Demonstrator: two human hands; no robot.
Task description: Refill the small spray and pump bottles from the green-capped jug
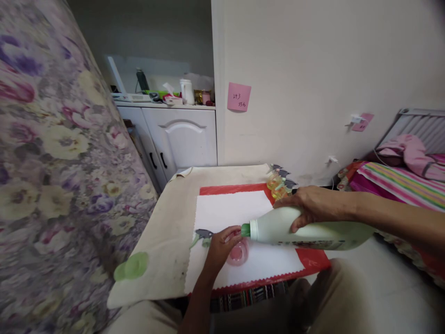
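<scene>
— What's furthest left on the table [167, 260]?
— A green cap [136, 265], lying on the cream cover near the edge. Next, a grey spray head [203, 234] on the white cloth [229, 211].
— And the left hand [222, 246]?
— Fingers curled round a small pink bottle [238, 253], upright on the cloth; the grip looks closed, though the fingers hide much of it.
— The big bottle?
— The pale green bottle [306, 232] lies nearly level, its green neck just over the pink one. The right hand [311, 206] wraps it from above.
— Behind?
— Small spray bottles [280, 181] by the wall.
</scene>
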